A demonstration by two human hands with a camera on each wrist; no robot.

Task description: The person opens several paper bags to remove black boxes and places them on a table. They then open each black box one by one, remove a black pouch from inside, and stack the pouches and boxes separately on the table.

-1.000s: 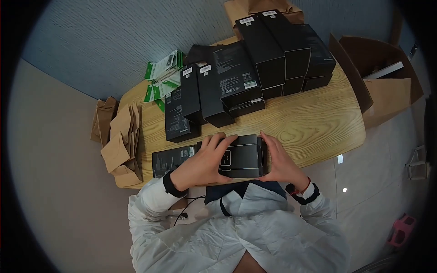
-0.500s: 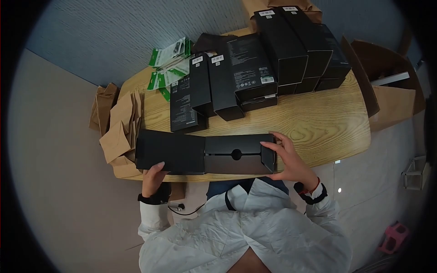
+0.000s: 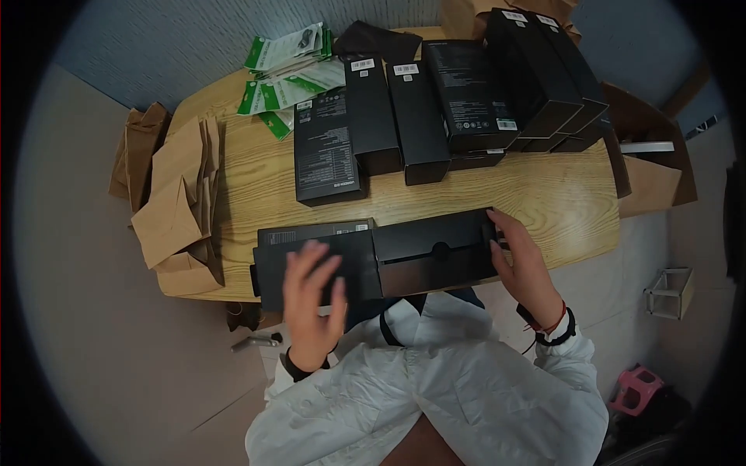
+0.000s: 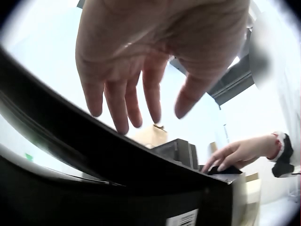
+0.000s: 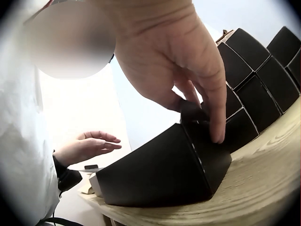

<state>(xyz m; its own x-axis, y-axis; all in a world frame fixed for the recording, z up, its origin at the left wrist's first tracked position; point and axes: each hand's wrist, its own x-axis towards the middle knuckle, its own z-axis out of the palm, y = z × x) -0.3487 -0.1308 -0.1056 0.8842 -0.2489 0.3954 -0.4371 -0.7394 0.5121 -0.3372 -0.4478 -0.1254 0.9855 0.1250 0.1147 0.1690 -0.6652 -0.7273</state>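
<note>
A long black box [image 3: 434,273] lies with its lid [image 3: 353,268] folded out to the left, near the front edge of the wooden table. Inside it an inner flap has a round finger hole [image 3: 441,249]. My left hand [image 3: 312,311] hovers blurred over the lid with fingers spread, holding nothing; the left wrist view shows its fingertips pointing down above the black edge. At the box's right end my right hand [image 3: 528,264] pinches a small dark end flap [image 5: 194,112] between thumb and fingers.
Another black box [image 3: 311,232] lies partly under the lid. Behind stand several black boxes [image 3: 420,116], with green-and-white packets [image 3: 291,89] at the back left. Folded brown paper bags [image 3: 175,202] lie at the left, and an open cardboard carton [image 3: 657,186] is beyond the right edge.
The lid has swung open to the left from over the box. My left hand has let go of the lid's corner and moved right; my right hand has stayed at the right end.
</note>
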